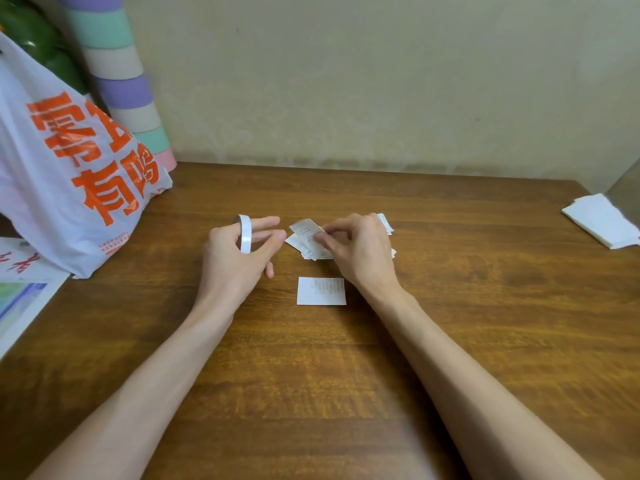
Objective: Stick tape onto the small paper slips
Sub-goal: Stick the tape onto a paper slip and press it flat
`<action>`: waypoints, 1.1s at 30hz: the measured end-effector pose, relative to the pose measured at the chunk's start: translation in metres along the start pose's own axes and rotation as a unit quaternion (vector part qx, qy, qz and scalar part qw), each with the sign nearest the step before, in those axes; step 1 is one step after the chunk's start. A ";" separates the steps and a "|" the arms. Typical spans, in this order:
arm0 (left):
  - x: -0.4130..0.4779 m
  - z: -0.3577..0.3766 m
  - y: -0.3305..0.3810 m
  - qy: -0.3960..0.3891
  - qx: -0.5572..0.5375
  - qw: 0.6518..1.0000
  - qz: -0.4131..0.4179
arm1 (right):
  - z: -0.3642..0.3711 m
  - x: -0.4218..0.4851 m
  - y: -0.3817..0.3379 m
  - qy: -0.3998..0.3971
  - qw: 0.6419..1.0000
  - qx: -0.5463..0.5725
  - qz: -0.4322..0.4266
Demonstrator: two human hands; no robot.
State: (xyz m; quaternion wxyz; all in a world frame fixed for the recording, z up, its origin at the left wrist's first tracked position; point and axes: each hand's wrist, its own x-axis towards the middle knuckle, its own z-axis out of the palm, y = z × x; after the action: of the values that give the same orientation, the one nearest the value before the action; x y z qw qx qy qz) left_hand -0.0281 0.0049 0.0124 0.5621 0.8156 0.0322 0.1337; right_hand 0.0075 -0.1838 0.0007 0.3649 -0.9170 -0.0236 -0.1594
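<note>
The left hand (239, 259) is loosely spread, with a tape roll (245, 233) ringed over one finger. The right hand (358, 251) pinches a slip (306, 229) atop the pile (300, 244), just beyond the lone slip (321, 291) lying flat on the table (467, 306). A bag (69, 174) stands well left of it.

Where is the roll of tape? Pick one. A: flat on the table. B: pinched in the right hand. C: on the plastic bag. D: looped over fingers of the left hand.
D: the roll of tape rings fingers of the left hand, while the right hand pinches a paper slip.
</note>
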 end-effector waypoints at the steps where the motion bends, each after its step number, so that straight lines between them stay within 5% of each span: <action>1: 0.000 0.000 0.001 -0.002 0.006 1.000 0.004 | -0.003 0.000 0.001 -0.017 0.999 0.044 0.004; 10: -0.010 0.005 0.007 -0.065 0.016 0.997 0.043 | -0.031 -0.026 -0.001 -0.105 0.985 0.114 -0.076; 16: -0.012 0.007 0.015 -0.138 -0.019 0.990 -0.003 | -0.045 -0.034 0.012 -0.058 0.983 0.172 0.008; 26: -0.001 -0.005 0.008 -0.085 -0.016 0.996 0.016 | -0.039 -0.027 0.021 -0.124 0.981 0.146 0.033; 33: 0.004 -0.004 -0.001 -0.124 0.074 0.990 0.007 | -0.036 -0.032 0.023 -0.174 0.980 0.100 0.007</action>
State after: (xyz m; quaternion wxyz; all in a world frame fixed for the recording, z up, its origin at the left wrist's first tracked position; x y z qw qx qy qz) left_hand -0.0254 0.0099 0.0138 0.4990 0.8653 -0.0330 0.0329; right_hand -0.0294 -0.2226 0.0006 0.4458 -0.8899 -0.0965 0.0081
